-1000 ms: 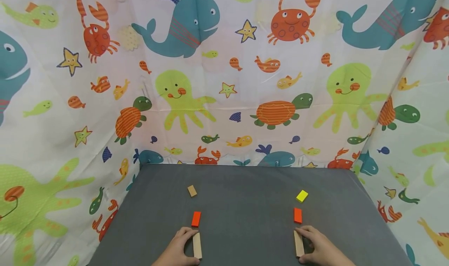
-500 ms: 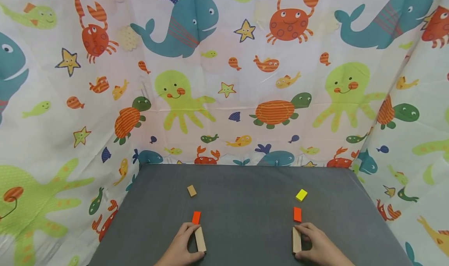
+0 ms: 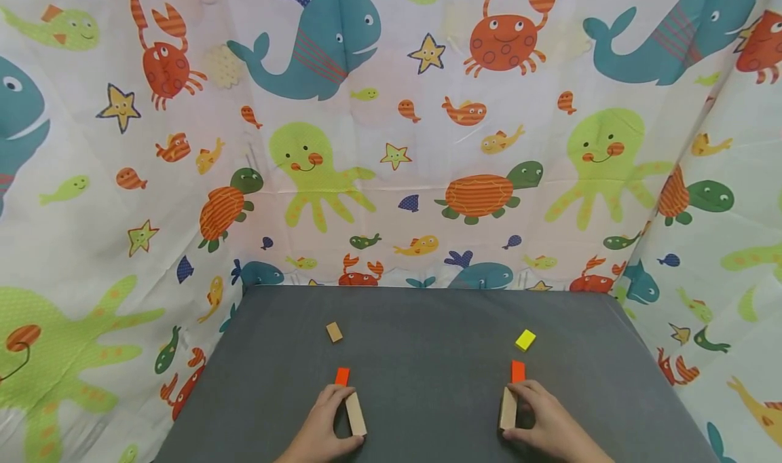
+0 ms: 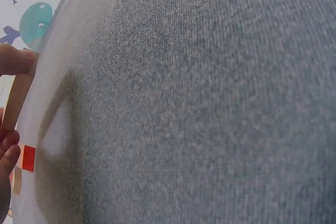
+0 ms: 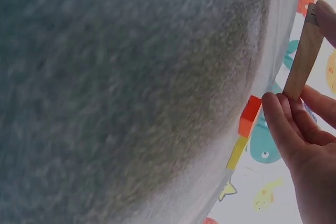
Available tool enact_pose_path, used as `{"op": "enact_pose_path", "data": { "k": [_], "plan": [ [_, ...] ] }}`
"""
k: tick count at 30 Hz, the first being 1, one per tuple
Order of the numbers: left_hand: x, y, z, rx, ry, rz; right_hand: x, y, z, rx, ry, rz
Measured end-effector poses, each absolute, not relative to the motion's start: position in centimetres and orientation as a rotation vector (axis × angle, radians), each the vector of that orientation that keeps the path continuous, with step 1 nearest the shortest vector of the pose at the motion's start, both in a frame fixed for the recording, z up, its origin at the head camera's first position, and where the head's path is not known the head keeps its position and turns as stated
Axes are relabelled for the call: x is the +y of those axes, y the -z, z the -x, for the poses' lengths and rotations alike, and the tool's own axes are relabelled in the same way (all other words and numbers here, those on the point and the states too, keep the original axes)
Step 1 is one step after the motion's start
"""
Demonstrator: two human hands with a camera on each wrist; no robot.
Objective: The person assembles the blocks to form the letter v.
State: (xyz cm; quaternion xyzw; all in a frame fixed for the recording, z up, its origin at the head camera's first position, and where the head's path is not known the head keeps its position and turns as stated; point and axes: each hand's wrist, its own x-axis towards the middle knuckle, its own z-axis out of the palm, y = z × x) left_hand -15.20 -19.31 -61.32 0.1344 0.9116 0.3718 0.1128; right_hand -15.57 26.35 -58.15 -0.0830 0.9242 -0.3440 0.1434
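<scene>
My left hand (image 3: 322, 428) pinches a plain wooden block (image 3: 356, 414) by its two ends, thumb at the near end and fingers at the far end. My right hand (image 3: 544, 419) holds a second plain wooden block (image 3: 508, 409) the same way. Both wrist views show a gap between the held blocks and the grey tabletop, with a shadow under the left one. Just beyond the left hand lies a red block (image 3: 342, 377), partly covered by the fingers in the head view. Another red block (image 3: 518, 371) lies just beyond the right fingertips.
Farther back on the grey table (image 3: 427, 341) lie a small tan block (image 3: 334, 332) on the left and a yellow block (image 3: 525, 340) on the right. A curtain (image 3: 391, 198) printed with sea animals hangs behind and along both sides.
Both hands have moved inward with their wooden blocks, the left one rightward and the right one leftward, also slightly away from me. The other blocks have stayed in place.
</scene>
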Motion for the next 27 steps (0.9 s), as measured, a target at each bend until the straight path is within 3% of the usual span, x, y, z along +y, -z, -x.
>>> {"op": "enact_pose_path", "data": {
  "k": [27],
  "plan": [
    [-17.0, 61.1, 15.5, 2.689, -1.122, -0.406, 24.2, 58.0, 16.1, 2.771, 0.942, 0.441]
  ]
}}
